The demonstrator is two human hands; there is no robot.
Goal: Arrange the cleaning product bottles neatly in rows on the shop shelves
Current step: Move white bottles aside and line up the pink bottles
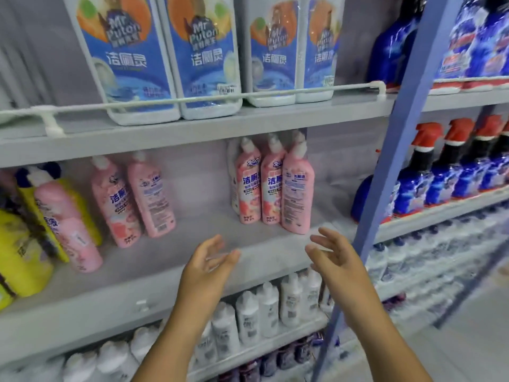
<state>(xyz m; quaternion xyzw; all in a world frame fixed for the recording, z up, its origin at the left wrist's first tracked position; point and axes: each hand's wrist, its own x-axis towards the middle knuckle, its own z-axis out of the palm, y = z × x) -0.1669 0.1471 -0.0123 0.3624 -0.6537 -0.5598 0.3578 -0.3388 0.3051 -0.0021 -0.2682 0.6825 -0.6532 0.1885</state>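
Bare forearms reach up from the bottom of the frame toward a grey middle shelf (165, 260). The left hand (205, 264) and right hand (334, 256) are raised in front of its front edge, palms turned toward each other, fingers (321, 234) straight and loosely apart, gripping nothing and touching no bottle.

Below the hands, white bottles (268, 310) stand in rows on the lower shelf.

On the middle shelf, just beyond the right hand, three pink bottles (271, 186) stand upright and close together, the rightmost one (296, 191) turned with its back label outward. Across a bare gap to the left, two more pink bottles (132, 198) lean side by side, and another pink bottle (66, 227) tilts among yellow bottles (19, 257) at the far left.

Above, large white bottles with blue labels (154, 59) sit behind a white wire rail (192, 99) on the upper shelf.

A blue upright (396, 161) divides this bay from the next, where blue spray bottles with red triggers (451, 166) line the shelves to the right. The picture is somewhat blurred.
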